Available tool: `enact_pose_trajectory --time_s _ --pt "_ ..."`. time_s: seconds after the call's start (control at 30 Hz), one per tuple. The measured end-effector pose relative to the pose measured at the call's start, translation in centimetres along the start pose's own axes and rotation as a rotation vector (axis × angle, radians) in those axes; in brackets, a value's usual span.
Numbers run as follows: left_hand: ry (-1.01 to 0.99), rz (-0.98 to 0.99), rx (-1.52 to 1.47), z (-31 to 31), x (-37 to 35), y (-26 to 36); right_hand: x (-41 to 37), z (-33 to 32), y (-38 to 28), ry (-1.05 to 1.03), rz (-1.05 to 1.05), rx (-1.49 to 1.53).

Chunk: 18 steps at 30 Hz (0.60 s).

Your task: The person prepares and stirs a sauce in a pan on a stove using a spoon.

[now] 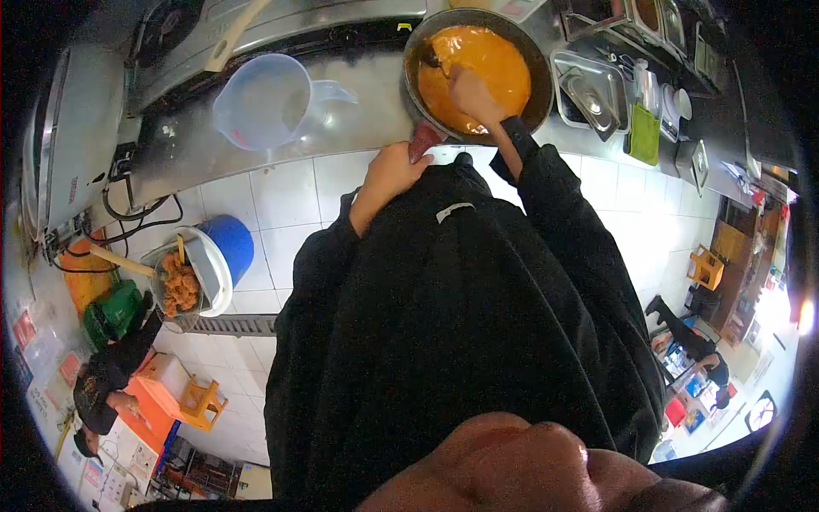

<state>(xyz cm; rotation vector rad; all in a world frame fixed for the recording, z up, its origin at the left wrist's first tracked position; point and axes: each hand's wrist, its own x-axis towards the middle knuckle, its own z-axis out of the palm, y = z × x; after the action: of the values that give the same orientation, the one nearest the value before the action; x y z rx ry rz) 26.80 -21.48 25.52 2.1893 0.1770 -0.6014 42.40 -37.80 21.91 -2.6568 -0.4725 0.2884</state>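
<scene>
A dark round pan (543, 85) filled with orange sauce (508, 64) stands on the steel counter. My left hand (388, 181) is wrapped round the pan's handle (424, 139), which has a dark red cover. Over the sauce, my right hand (474, 94) is closed on a utensil with a dark end (429, 56) that dips into the sauce; the rest of the utensil is mostly hidden by the fingers. On the counter left of the pan sits a translucent plastic jug (263, 101), its handle toward the pan.
Steel trays (590, 94) and a green cloth (644, 134) lie right of the pan. A wooden-handled utensil (232, 38) is at the upper left. Below the counter stand a blue bucket (229, 249) and a container of brown food (181, 284). Two people (107, 384) are farther off.
</scene>
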Motion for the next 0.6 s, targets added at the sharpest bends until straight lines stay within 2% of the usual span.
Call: enact_pose_trajectory --time_s 0.03,0.07,0.17,0.23,0.27,0.33,0.43,0.6 --pt "0.042 0.036 0.001 0.3 0.0 -0.2 -0.1 0.0 -0.1 0.010 -0.120 0.035" --pt "0.085 0.073 0.004 0.5 0.1 -0.3 -0.4 -0.1 0.0 0.010 -0.118 0.034" --pt "0.053 0.077 -0.005 -0.5 -0.5 0.8 -2.3 -1.9 -1.8 -0.153 0.104 0.382" --pt "0.084 0.097 0.009 0.4 -0.1 -0.1 -3.1 -1.0 -1.5 -0.171 0.138 0.572" --pt "0.122 0.116 0.021 0.7 0.2 -0.5 -3.8 -1.0 -1.0 -0.167 0.140 0.573" --pt "0.112 0.115 0.037 0.9 0.3 -0.9 -6.3 -3.0 -2.2 -0.053 -0.110 0.343" --pt "0.109 0.126 0.043 0.6 0.0 -0.5 -6.9 -4.4 -3.3 -0.115 -0.028 0.220" --pt "0.089 0.110 0.042 0.9 0.4 -0.8 -2.9 -4.0 -4.8 -0.021 0.015 0.239"
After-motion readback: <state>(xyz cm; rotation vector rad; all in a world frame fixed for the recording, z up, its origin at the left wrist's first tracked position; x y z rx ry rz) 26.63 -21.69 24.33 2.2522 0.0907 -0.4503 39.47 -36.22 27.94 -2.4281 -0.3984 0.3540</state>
